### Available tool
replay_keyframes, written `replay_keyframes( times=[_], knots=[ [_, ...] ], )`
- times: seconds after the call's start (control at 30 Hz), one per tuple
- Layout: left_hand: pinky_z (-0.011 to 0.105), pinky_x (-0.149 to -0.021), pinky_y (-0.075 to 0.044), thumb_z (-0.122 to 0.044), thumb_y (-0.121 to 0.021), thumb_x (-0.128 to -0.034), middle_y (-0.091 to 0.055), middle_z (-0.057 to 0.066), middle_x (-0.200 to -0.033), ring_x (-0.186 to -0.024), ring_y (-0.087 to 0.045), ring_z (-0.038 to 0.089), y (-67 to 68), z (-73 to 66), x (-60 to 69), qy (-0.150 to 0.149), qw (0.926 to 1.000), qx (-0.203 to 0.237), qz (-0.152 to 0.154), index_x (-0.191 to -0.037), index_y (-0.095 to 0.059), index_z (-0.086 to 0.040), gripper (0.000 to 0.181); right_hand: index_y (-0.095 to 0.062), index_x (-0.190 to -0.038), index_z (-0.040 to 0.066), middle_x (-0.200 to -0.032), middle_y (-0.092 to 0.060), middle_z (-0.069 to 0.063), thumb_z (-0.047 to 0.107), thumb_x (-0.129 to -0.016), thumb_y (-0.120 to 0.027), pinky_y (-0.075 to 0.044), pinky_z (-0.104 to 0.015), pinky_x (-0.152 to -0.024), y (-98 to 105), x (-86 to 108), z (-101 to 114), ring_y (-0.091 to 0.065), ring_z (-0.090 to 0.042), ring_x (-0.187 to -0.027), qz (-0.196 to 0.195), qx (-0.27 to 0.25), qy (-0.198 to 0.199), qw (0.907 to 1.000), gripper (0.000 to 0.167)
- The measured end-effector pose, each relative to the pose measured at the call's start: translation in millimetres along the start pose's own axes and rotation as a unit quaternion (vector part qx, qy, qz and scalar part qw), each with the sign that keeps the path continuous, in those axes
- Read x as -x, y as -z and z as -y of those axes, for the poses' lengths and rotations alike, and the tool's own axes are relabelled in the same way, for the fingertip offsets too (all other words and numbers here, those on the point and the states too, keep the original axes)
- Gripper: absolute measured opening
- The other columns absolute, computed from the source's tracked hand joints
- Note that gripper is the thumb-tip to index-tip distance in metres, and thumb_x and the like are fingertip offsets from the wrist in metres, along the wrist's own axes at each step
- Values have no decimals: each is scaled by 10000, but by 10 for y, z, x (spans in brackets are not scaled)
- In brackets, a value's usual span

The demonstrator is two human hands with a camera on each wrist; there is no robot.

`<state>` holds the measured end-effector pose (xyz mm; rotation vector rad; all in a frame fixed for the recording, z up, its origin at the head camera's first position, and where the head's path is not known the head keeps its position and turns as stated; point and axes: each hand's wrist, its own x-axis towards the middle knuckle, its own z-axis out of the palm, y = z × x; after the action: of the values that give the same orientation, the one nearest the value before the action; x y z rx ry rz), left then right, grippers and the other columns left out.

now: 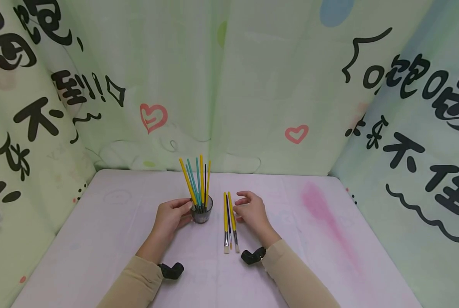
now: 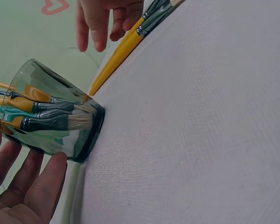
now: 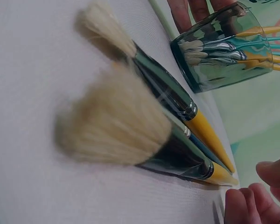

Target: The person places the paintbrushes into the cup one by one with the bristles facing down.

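Observation:
A small clear glass (image 1: 201, 217) stands upright on the table, holding several paintbrushes (image 1: 192, 184) with yellow, teal and dark handles, bristles down. My left hand (image 1: 171, 217) holds the glass from its left side; in the left wrist view its fingers (image 2: 46, 186) lie against the glass wall. To the right of the glass lie three more paintbrushes: a yellow one (image 1: 226, 214), a thin dark one (image 1: 229, 226) and another yellow one (image 1: 233, 216), bristles towards me. Just right of these my right hand (image 1: 253, 212) hovers, loosely bent, nothing visible in its fingers.
A pale pink cloth covers the table (image 1: 137, 282), with a darker pink streak (image 1: 326, 214) on the right. Light green printed curtains (image 1: 248, 94) with black lettering and hearts enclose the back and both sides. A black strap sits at each wrist.

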<state>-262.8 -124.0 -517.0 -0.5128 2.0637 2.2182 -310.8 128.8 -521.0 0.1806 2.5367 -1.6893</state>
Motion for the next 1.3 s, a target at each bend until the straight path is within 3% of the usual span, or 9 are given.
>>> replay_keyframes(
  times=[0.27,0.73,1.3],
  knots=[
    [420,-934,-678,-127,-748,-1018,-741,193,-1266,-1023,-738,192,-1,-1,7,-5,10000,8,4,-1308,-747,5,319,-694,-1318,46,-967,-695,-102,-47,-848,-801,-609,-260,-539,-34,45,13,-645,-175,-655,68,442,48,9990,491],
    [423,-945,-675,-130,-750,-1017,-741,192,-1277,-1025,-740,185,3,2,0,9,10000,-21,-8,-1311,-750,-6,319,-710,-1288,80,-906,-693,-53,2,-844,-854,-562,-239,-552,-102,30,-9,-635,-159,-615,-59,1396,216,9900,473],
    [439,-960,-670,-125,-747,-1019,-744,189,-1266,-1021,-741,195,-5,-5,17,51,10000,25,-17,-1310,-749,-2,316,-724,-1258,62,-830,-685,-9,44,-832,-753,-464,-254,-618,-139,39,88,-614,-181,-719,-208,2558,243,9662,428]
  ],
)
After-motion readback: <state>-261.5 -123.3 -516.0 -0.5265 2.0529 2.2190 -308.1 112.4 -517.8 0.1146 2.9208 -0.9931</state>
